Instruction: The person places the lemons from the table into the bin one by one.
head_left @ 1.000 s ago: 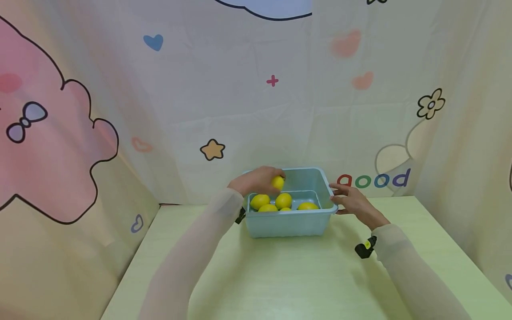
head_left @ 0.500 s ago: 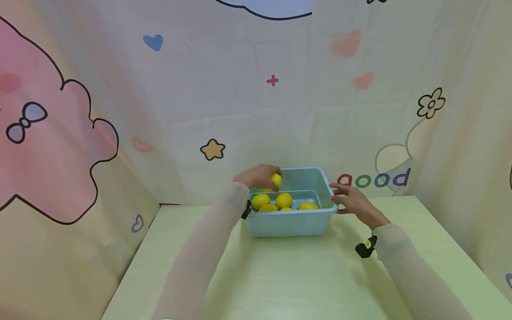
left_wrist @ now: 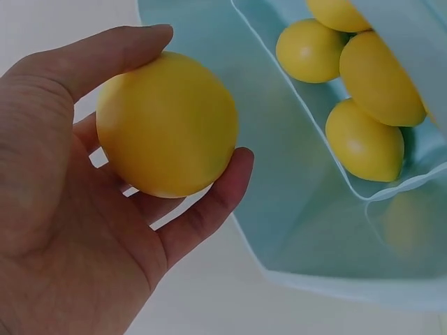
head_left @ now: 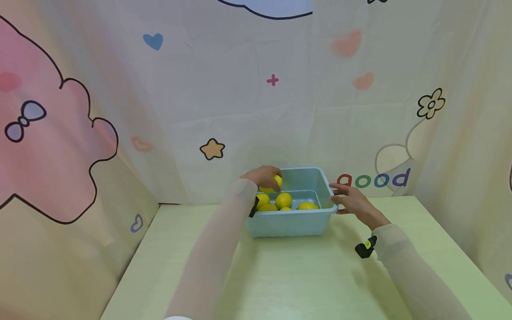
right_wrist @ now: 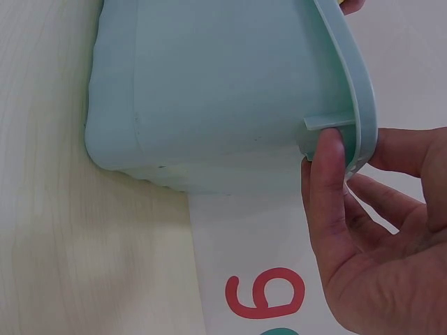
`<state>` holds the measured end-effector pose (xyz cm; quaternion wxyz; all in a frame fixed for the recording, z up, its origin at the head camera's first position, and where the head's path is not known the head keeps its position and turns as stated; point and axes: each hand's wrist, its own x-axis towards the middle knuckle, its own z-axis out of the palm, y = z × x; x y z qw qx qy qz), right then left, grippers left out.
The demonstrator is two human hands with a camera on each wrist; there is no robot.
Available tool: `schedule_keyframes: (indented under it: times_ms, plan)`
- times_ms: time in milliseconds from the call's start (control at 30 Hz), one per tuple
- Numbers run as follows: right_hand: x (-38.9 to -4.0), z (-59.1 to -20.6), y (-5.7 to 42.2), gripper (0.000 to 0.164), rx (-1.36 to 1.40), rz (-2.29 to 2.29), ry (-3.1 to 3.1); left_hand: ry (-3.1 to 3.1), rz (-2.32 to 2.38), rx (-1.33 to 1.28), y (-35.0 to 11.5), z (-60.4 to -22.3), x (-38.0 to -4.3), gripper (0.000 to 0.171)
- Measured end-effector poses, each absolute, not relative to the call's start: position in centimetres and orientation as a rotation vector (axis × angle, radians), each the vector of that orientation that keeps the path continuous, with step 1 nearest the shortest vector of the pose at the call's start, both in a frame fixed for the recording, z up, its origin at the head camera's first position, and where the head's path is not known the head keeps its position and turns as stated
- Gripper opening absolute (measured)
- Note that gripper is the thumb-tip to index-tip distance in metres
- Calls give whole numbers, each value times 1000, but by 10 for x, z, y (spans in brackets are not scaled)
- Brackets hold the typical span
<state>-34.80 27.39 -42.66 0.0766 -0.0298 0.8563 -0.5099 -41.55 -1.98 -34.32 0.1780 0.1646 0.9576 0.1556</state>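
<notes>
My left hand (head_left: 265, 176) holds a yellow lemon (left_wrist: 167, 125) over the back left of a light blue plastic bin (head_left: 288, 224). In the left wrist view, the thumb lies along the lemon's top side and fingertips support it from below. Several more lemons (left_wrist: 365, 141) lie on the bin's floor, some behind its wall in that view. At the bin's right side, my right hand (right_wrist: 391, 230) grips the rim (right_wrist: 364, 105), one finger beneath the lip and others on the far side. Part of the bin's left end is hidden behind my left hand and sleeve.
The bin stands on a pale wooden table (head_left: 288, 275), close to a printed curtain (head_left: 248, 111) behind it. More curtain hangs at both sides. A black wrist camera (head_left: 365, 248) sits at my right cuff.
My left hand with the lemon has shifted slightly left, and its forearm has swung to the right. The right hand and the bin have stayed in place.
</notes>
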Motion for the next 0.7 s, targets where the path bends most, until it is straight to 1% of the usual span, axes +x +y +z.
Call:
schedule_keyframes:
  times_ms: [200,467,700]
  plan:
    - [-348,-427,275,61,-85,-1533,2563,2707,422,462,-16,-350,-419,58]
    - [-348,-427,274,60,-81,-1535,2557,2682,473,476,-17,-354,-419,46]
    - [-347,-426,274,60,-83,-1535,2560,2691,500,495,-23,-352,-419,46]
